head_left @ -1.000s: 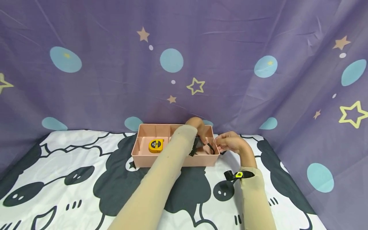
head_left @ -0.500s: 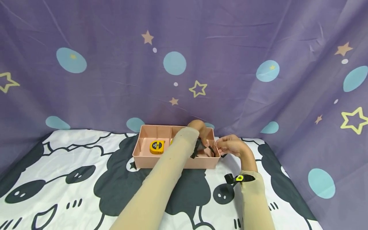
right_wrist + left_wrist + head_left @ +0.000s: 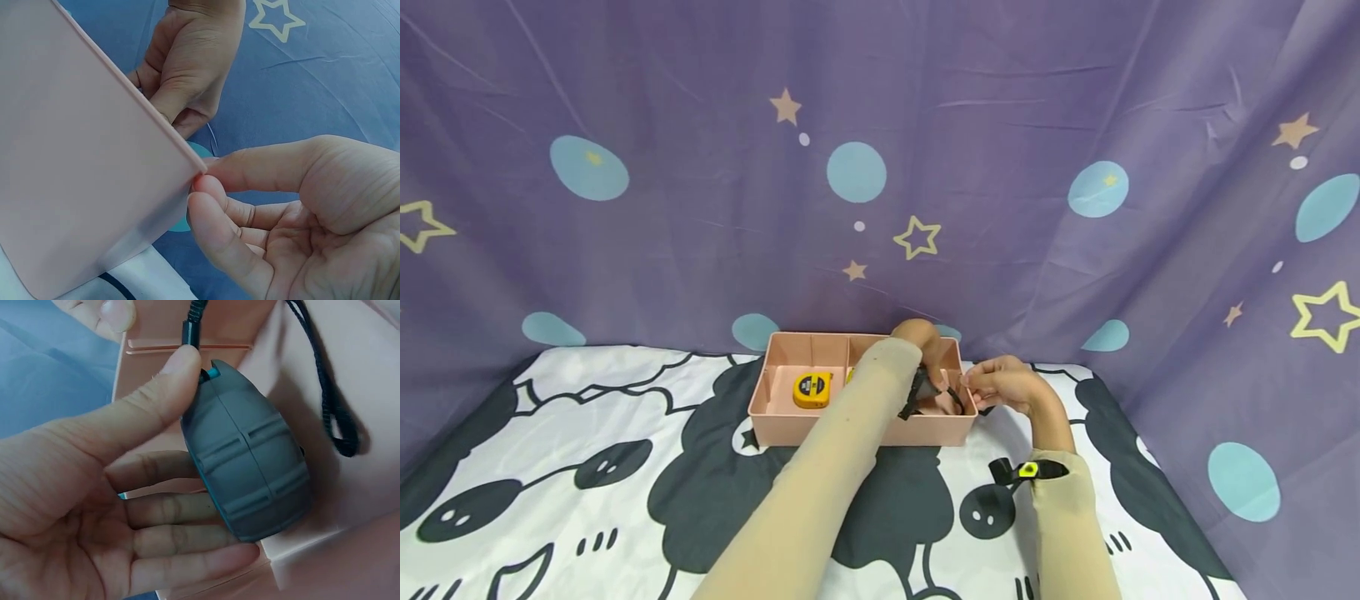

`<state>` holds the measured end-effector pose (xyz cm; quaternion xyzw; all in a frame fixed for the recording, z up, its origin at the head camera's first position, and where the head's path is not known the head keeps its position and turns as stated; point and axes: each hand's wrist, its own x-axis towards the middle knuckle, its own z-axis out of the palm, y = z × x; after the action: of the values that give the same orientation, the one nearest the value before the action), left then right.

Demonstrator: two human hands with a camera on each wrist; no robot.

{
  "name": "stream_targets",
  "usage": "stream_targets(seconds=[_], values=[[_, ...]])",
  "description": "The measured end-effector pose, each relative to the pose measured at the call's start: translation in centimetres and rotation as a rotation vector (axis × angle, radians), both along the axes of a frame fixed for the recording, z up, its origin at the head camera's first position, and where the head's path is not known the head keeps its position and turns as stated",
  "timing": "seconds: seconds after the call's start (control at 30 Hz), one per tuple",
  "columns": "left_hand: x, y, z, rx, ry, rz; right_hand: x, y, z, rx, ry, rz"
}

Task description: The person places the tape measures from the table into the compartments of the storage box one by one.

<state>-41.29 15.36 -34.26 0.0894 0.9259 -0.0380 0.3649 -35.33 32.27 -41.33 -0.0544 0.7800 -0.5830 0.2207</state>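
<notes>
My left hand (image 3: 922,344) reaches into the right part of a pink divided box (image 3: 857,431). It holds a dark grey tape measure (image 3: 253,456) with teal trim, the thumb near its strap end and the fingers along its side. A black wrist strap (image 3: 334,419) hangs in a loop inside the box. With thumb and finger, my right hand (image 3: 1009,386) pinches the box's right rim near a corner, as the right wrist view shows. A yellow tape measure (image 3: 812,390) lies in the left compartment, apart from both hands.
A divider (image 3: 847,350) splits the box; my left forearm (image 3: 820,475) hides part of it and a small yellow thing beside the divider. The box stands on a sheep-patterned cloth (image 3: 617,508), close to a purple star-print curtain (image 3: 1000,275) behind.
The head view has tilted slightly, so the scene sits a little lower. Both hands keep their places at the box, the left holding the grey tape measure.
</notes>
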Motion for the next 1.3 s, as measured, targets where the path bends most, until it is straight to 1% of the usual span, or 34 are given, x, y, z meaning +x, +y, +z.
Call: stream_targets(seconds=[0.1, 0.17, 0.27, 0.37, 0.53, 0.6, 0.73, 0.9, 1.0, 1.1, 1.2, 1.3], values=[[0.1, -0.3, 0.2, 0.028, 0.022, 0.003, -0.1, 0.0, 0.2, 0.008, 0.006, 0.006], [0.2, -0.4, 0.3, 0.033, 0.03, -0.014, -0.2, 0.0, 0.3, 0.005, 0.011, 0.01], [0.3, -0.4, 0.2, 0.049, 0.044, -0.01, -0.2, 0.0, 0.4, -0.002, 0.01, 0.01], [0.2, -0.1, 0.0, 0.043, 0.027, -0.005, -0.1, 0.1, 0.5, -0.004, 0.006, 0.011], [0.2, -0.1, 0.1, 0.058, 0.061, -0.002, -0.1, 0.0, 0.7, -0.011, 0.009, 0.006], [0.3, -0.2, 0.2, 0.061, 0.086, -0.022, 0.0, 0.0, 0.6, -0.016, 0.011, 0.001], [0.9, -0.2, 0.4, 0.037, 0.102, -0.053, 0.0, -0.1, 0.2, -0.013, 0.006, 0.005], [1.5, -0.1, 0.6, 0.016, 0.104, -0.049, 0.0, -0.1, 0.0, 0.006, 0.01, 0.016], [1.6, -0.2, 0.5, 0.021, 0.117, -0.053, 0.1, -0.1, 0.0, 0.002, 0.016, 0.013], [1.6, -0.3, 0.4, 0.046, 0.138, -0.049, 0.1, -0.1, 0.1, -0.009, 0.015, 0.011], [1.6, -0.5, 0.2, 0.076, 0.153, -0.071, 0.1, 0.0, 0.1, -0.016, 0.006, 0.011], [1.5, -0.6, -0.1, 0.085, 0.16, -0.132, 0.0, 0.1, 0.0, -0.022, 0.003, 0.007]])
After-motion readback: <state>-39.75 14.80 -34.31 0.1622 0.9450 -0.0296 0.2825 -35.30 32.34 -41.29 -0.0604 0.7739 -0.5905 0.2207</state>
